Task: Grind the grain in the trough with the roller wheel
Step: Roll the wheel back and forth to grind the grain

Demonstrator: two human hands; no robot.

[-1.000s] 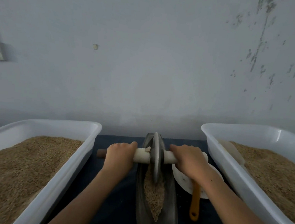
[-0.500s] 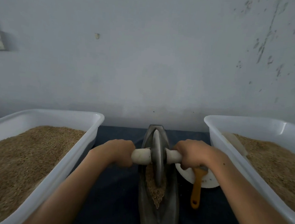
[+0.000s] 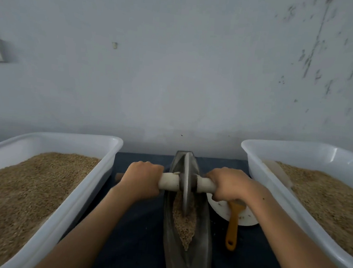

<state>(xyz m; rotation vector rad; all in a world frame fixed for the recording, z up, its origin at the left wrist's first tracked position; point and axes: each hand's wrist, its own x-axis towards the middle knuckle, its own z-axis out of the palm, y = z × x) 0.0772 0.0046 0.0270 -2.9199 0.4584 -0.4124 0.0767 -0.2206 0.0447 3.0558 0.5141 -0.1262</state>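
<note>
Now, notes, big to small. Two white plastic tubs: left tub point(image 3: 44, 218) and right tub point(image 3: 259, 168), both smooth-walled, heaped with tan granular grain. Between them, on dark cloth, long boat-shaped metal trough point(image 3: 202, 231), grain point(image 3: 184, 223) lying in its narrow groove. Thin metal roller wheel point(image 3: 186, 185) stands upright in groove. We grasp pale axle handle: left hand point(image 3: 142, 178) and right hand point(image 3: 227, 185) both wrapped round it. We judge: press evenly, keep disc vertical, roll full length. Yellow-handled brush point(image 3: 233, 225) near right.
</note>
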